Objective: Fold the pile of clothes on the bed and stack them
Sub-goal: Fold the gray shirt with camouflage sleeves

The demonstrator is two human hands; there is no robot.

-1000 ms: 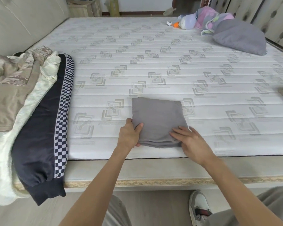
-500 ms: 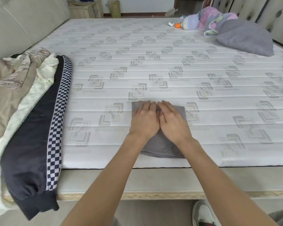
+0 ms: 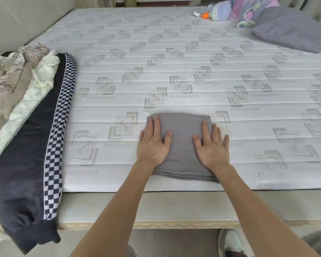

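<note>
A folded grey garment (image 3: 182,143) lies flat on the white mattress (image 3: 174,58) near its front edge. My left hand (image 3: 153,143) presses flat on the garment's left side with straight fingers. Flat on its right side lies my right hand (image 3: 211,145), fingers straight too. At the left edge of the bed sits a pile of unfolded clothes: a dark jacket with a checkered stripe (image 3: 32,145), a cream fleece piece (image 3: 28,97) and a tan camouflage garment (image 3: 6,80).
A grey pillow (image 3: 289,32) and a pastel plush toy (image 3: 235,8) lie at the far right corner. The dark jacket's sleeve hangs over the bed's front edge. A shoe (image 3: 230,243) shows on the floor below.
Both hands went from the garment's front edge to its middle, then spread apart flat toward its left and right sides. The view moved closer.
</note>
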